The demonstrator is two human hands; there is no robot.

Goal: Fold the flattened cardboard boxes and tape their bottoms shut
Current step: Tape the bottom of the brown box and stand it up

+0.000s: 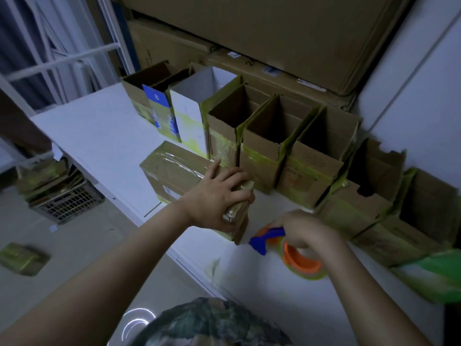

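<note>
A folded cardboard box lies upside down on the white table, its bottom covered in shiny tape. My left hand grips the box's near right corner, fingers curled over the edge. Just right of the box, my right hand holds a tape dispenser with a blue cutter, an orange core and a yellowish tape roll, low over the table.
Several open taped boxes stand in a row along the back and right. Big cartons are stacked behind them. A crate with flattened cardboard sits on the floor at left. A green bag lies at the right edge.
</note>
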